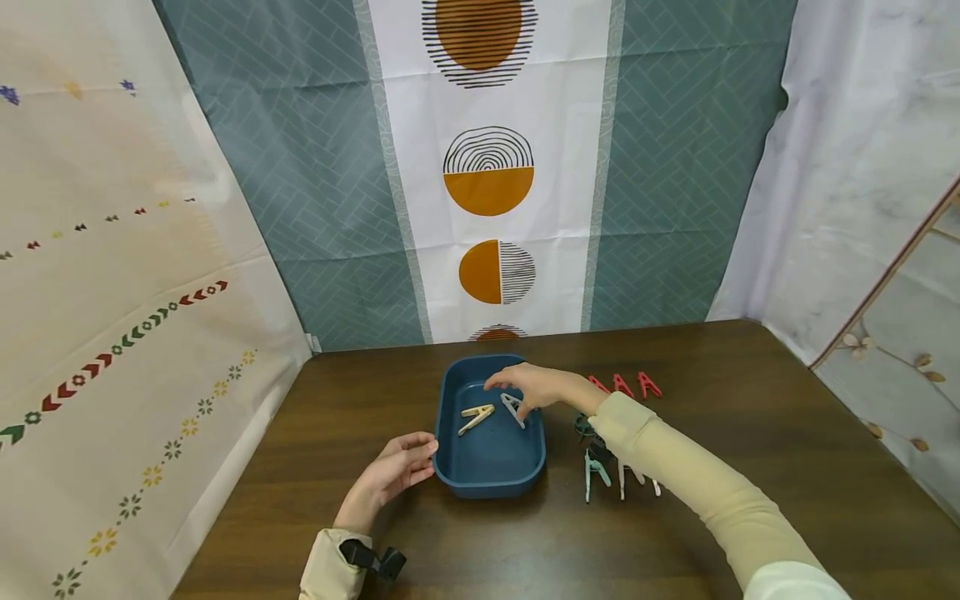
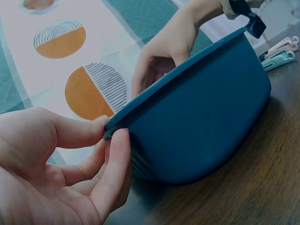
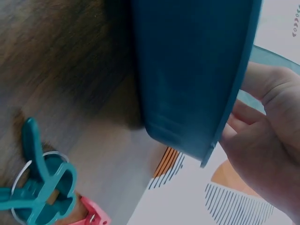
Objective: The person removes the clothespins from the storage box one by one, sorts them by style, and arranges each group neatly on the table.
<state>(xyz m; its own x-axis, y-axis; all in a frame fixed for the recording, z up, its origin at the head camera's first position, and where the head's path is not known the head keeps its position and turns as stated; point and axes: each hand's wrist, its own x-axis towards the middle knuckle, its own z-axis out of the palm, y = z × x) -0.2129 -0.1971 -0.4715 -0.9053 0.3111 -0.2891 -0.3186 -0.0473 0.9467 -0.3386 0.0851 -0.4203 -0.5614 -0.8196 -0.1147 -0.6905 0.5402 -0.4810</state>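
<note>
A blue plastic bin (image 1: 491, 490) stands on the table. My left hand (image 1: 397, 468) pinches its left rim between thumb and fingers, as the left wrist view shows. Above the bin's right side, my right hand (image 1: 538, 386) reaches over the rim with its fingers spread apart. Inside lie a cream spring clip (image 1: 477, 415) and a grey spring clip (image 1: 512, 407). The grey one is right by my right thumb; whether they touch, I cannot tell. In the right wrist view the bin wall (image 3: 192, 79) hides the fingertips.
Right of the bin, red clips (image 1: 648, 384) lie at the back. Nearer are dark green (image 1: 583, 426), black (image 1: 599, 450), light teal (image 1: 596, 473) and pale clips (image 1: 622, 480), partly under my right forearm. The wooden table (image 1: 360, 392) meets a patterned curtain (image 1: 330, 208) behind.
</note>
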